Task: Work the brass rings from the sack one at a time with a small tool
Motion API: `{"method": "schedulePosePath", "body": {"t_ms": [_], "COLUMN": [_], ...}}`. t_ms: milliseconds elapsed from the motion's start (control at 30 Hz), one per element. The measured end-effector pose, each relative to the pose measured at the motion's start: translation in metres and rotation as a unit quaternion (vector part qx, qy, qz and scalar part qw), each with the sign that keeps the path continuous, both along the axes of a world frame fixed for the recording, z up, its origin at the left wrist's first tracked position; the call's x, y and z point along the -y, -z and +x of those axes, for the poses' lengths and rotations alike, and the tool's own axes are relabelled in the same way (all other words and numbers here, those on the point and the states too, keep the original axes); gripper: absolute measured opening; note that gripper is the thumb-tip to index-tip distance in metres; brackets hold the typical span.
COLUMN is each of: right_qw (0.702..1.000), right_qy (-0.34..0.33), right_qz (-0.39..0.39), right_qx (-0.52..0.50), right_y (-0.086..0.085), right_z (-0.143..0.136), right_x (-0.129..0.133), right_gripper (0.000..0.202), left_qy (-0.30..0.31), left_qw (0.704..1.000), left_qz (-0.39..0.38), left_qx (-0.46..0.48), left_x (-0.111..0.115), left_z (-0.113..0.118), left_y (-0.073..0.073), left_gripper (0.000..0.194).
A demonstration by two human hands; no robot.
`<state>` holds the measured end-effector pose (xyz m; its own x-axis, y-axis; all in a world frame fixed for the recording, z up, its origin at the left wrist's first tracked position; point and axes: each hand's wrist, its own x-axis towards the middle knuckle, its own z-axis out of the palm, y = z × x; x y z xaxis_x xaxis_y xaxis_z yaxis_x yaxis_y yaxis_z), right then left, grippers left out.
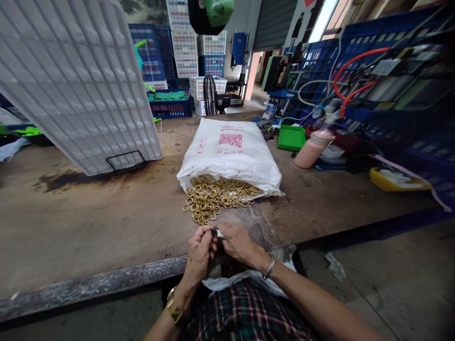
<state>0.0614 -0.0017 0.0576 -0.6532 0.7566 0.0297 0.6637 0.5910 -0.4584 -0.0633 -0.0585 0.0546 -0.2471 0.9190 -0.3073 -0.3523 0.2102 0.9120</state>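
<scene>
My left hand (199,247) is closed in a pinch at the table's front edge; a ring may be between its fingers, but the fingers cover it. My right hand (240,242) meets it, closed on a small black-and-white piece (218,233) that bridges the two hands; its kind I cannot make out. Just beyond them, a heap of brass-coloured rings (206,201) spills from the open mouth of a white woven sack (231,142) with red print, lying flat on the table. Below my hands, a light cloth or bag (227,281) lies over my lap, around a dark opening.
At left a tall ribbed white plastic panel (81,85) leans over the brown table (142,222), near a black wire stand (126,161). Right of the sack are a green tray (291,137), a pink bottle (313,149) and a yellow tray (398,181). Crates (183,40) and a fan (210,94) stand behind.
</scene>
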Motion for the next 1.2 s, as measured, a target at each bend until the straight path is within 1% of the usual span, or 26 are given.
{"method": "schedulePosePath", "body": {"t_ms": [233, 333, 433, 533, 600, 667, 733, 867, 967, 1133, 1200], "right_qw": [0.997, 0.996, 0.994, 0.990, 0.988, 0.989, 0.989, 0.985, 0.981, 0.984, 0.987], "right_qy": [0.027, 0.035, 0.050, 0.085, 0.103, 0.112, 0.119, 0.151, 0.169, 0.156, 0.141], "right_qz": [-0.007, -0.014, -0.015, -0.016, -0.010, 0.002, 0.017, 0.020, 0.014, 0.010, 0.022], "right_qx": [0.068, 0.083, 0.092, 0.111, 0.114, 0.102, 0.086, 0.083, 0.091, 0.086, 0.067], "right_y": [-0.008, -0.004, 0.003, 0.007, 0.007, 0.007, 0.008, 0.012, 0.013, 0.012, 0.013], "right_z": [-0.003, -0.005, -0.005, -0.001, 0.001, -0.001, -0.008, -0.026, -0.034, -0.029, -0.023], "right_x": [0.001, 0.000, -0.009, -0.024, -0.034, -0.040, -0.041, -0.040, -0.040, -0.043, -0.043], "right_gripper": [0.023, 0.023, 0.023, 0.024, 0.023, 0.021, 0.017, 0.020, 0.021, 0.017, 0.018], "left_qy": [-0.003, 0.010, 0.015, 0.047, 0.055, 0.038, 0.016, -0.012, -0.019, -0.014, -0.021], "left_qw": [0.998, 0.997, 0.998, 0.999, 0.997, 0.992, 0.985, 0.980, 0.977, 0.962, 0.956], "left_qz": [-0.004, -0.002, -0.006, 0.002, 0.007, 0.005, -0.001, -0.022, -0.026, -0.050, -0.060], "left_qx": [-0.064, -0.072, -0.055, -0.008, 0.054, 0.124, 0.170, 0.197, 0.209, 0.267, 0.288], "left_x": [-0.001, -0.001, 0.004, 0.011, 0.013, 0.012, 0.010, 0.007, 0.007, 0.005, 0.004], "left_z": [0.002, 0.001, 0.000, 0.001, 0.001, 0.000, -0.002, -0.008, -0.012, -0.017, -0.019], "left_y": [-0.001, 0.000, -0.002, -0.009, -0.012, -0.011, -0.007, -0.001, -0.003, -0.007, -0.006], "left_gripper": [0.038, 0.038, 0.038, 0.037, 0.035, 0.036, 0.037, 0.039, 0.036, 0.035, 0.025]}}
